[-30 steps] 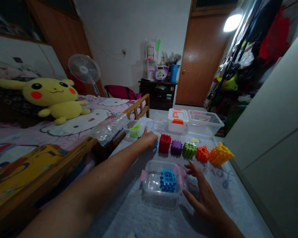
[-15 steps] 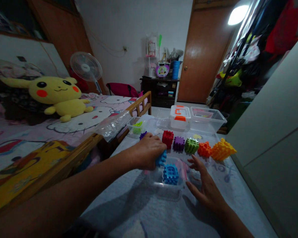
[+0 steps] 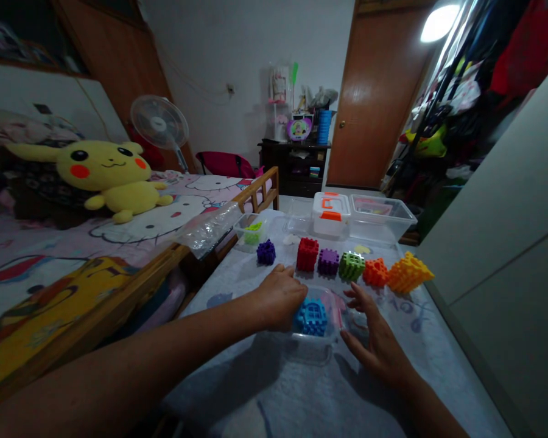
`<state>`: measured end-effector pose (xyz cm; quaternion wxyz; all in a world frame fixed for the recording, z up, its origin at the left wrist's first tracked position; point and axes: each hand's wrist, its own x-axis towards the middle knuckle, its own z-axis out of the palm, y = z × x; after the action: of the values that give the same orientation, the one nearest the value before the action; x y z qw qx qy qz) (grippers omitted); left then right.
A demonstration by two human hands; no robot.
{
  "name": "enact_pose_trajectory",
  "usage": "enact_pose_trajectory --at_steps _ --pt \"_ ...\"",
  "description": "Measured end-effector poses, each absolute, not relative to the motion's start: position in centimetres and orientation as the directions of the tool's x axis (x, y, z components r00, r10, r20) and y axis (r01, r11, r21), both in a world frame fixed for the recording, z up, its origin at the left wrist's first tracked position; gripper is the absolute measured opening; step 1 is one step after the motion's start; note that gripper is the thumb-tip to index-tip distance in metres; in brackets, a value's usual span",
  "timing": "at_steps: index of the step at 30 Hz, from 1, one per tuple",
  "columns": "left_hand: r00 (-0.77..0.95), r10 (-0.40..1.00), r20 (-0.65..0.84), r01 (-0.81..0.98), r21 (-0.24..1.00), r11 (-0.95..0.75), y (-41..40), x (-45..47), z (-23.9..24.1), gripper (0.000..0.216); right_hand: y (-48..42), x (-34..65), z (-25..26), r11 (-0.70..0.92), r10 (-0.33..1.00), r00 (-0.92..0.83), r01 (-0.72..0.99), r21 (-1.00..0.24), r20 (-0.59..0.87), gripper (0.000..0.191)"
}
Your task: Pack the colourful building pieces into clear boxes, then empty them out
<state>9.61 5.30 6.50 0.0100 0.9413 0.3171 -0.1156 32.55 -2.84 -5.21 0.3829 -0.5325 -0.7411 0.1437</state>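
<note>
Lowered since the previous head view, the left hand [image 3: 281,296] is at the clear container [image 3: 308,351] with the blue blocks [image 3: 315,316]; whether its grip holds one cannot be told. Beside the pink latch [image 3: 339,310], the right hand [image 3: 379,340] has spread fingers. Lettering [image 3: 411,311] on the tabletop cloth [image 3: 301,389] is illegible.

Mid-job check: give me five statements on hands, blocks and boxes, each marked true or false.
1. The left hand is at the clear container. True.
2. The orange block sits between the green block and the yellow block. True.
3. The right hand grips the red block. False: it is open beside the container.
4. The white box stands open. False: its lid is on.
5. The container holds no block. False: a blue block is inside.
</note>
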Motion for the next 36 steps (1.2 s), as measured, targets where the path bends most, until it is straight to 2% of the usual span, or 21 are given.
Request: enact_pose_trajectory --at_steps 8,19,36 --pt "0.762 0.582 -0.285 0.585 -0.085 -0.807 5.5 10.1 6.2 0.027 -2.8 32.6 -5.3 0.408 0.892 -0.152 0.674 -0.616 0.425 0.074" --pt "0.699 0.605 -0.383 0.624 -0.087 -0.776 5.7 10.4 6.8 0.051 -2.8 32.7 -5.2 0.398 0.897 -0.144 0.673 -0.623 0.418 0.075" --pt "0.701 0.569 -0.43 0.597 -0.082 -0.798 5.9 10.5 6.9 0.039 -2.9 32.5 -4.8 0.404 0.892 -0.141 0.678 -0.615 0.43 0.074"
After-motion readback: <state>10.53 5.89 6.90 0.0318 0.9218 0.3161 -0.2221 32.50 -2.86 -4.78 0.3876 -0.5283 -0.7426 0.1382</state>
